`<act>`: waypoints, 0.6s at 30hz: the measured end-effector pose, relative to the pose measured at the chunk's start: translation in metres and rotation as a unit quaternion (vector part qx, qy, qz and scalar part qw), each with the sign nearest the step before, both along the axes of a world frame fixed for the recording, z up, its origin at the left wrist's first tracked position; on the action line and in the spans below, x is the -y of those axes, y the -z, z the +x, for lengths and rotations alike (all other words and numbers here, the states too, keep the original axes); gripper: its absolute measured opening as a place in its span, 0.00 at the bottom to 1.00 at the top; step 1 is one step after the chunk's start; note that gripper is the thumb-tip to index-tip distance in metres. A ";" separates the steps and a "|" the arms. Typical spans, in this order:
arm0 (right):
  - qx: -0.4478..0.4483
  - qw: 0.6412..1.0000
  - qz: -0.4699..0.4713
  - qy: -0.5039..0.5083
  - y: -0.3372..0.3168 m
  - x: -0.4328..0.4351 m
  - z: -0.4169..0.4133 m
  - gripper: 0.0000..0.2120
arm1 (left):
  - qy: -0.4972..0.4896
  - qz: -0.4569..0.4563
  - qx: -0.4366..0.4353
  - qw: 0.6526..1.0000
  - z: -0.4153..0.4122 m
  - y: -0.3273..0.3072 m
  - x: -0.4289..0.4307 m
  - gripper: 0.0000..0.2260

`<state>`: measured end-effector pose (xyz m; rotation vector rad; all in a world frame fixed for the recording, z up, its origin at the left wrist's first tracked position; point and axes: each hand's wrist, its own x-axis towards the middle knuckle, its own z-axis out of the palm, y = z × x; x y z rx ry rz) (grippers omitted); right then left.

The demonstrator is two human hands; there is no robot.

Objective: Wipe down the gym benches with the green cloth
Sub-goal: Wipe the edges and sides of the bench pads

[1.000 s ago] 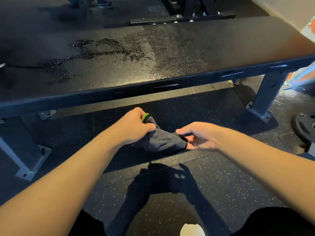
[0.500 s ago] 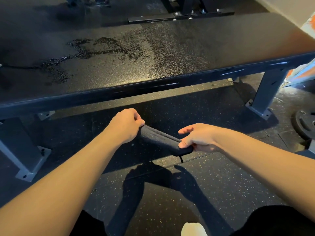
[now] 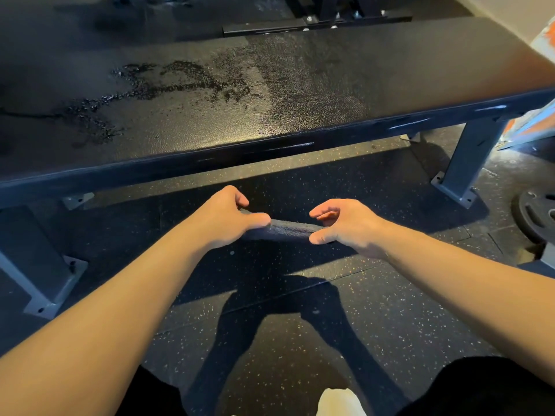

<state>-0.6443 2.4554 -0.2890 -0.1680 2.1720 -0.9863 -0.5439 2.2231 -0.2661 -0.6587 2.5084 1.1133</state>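
Rolled cloth (image 3: 288, 230) runs left to right before the bench (image 3: 330, 85); left hand (image 3: 222, 219) pinches one end, right hand (image 3: 351, 226) fingers (image 3: 326, 211) loosely spread.

Both ends of the rolled dark grey cloth (image 3: 288, 231), in front of the black padded gym bench (image 3: 300, 94), are hidden: one inside the gripping left hand (image 3: 223, 217), the other behind the right hand (image 3: 345, 225) thumb, grip there unclear. Bench's left end cut by the frame edge. Right of bench, the black round weight plate (image 3: 536, 217) and the orange-white object (image 3: 540, 124) are cropped, the latter unidentifiable. White shape (image 3: 341, 400) well in front of bench, cropped at the bottom edge.
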 end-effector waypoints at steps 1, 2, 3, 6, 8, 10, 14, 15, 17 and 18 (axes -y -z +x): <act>-0.017 0.999 0.015 -0.025 0.000 0.000 0.000 0.22 | 0.026 -0.001 0.015 1.000 0.001 -0.001 -0.001 0.23; -0.037 0.997 0.032 -0.055 0.000 0.000 0.000 0.21 | 0.051 -0.002 0.025 0.998 0.002 -0.001 -0.003 0.24; -0.056 0.993 0.050 -0.091 0.000 -0.001 0.001 0.20 | 0.072 -0.006 0.030 0.997 0.002 -0.001 -0.005 0.24; -0.090 0.978 0.091 -0.162 0.001 -0.001 0.001 0.05 | 0.101 -0.040 0.001 0.994 0.000 0.002 -0.008 0.14; -0.098 0.975 0.111 -0.165 0.002 -0.002 0.000 0.06 | 0.107 -0.064 -0.007 0.992 -0.001 0.003 -0.008 0.06; -0.090 0.978 0.119 -0.146 0.001 -0.003 0.000 0.12 | 0.099 -0.082 -0.001 0.992 -0.002 0.005 -0.007 0.09; -0.080 0.984 0.106 -0.117 -0.003 -0.003 0.000 0.12 | 0.090 -0.115 -0.035 0.989 -0.004 0.004 -0.011 0.11; -0.083 0.984 0.102 -0.117 -0.004 -0.001 0.001 0.12 | 0.088 -0.106 -0.050 0.989 -0.005 0.003 -0.013 0.11; -0.087 0.986 0.093 -0.107 -0.006 0.003 0.003 0.11 | 0.083 -0.073 -0.078 0.991 -0.007 0.001 -0.018 0.12; -0.081 0.989 0.084 -0.093 -0.006 0.006 0.004 0.11 | 0.080 -0.055 -0.086 0.991 -0.007 -0.001 -0.021 0.12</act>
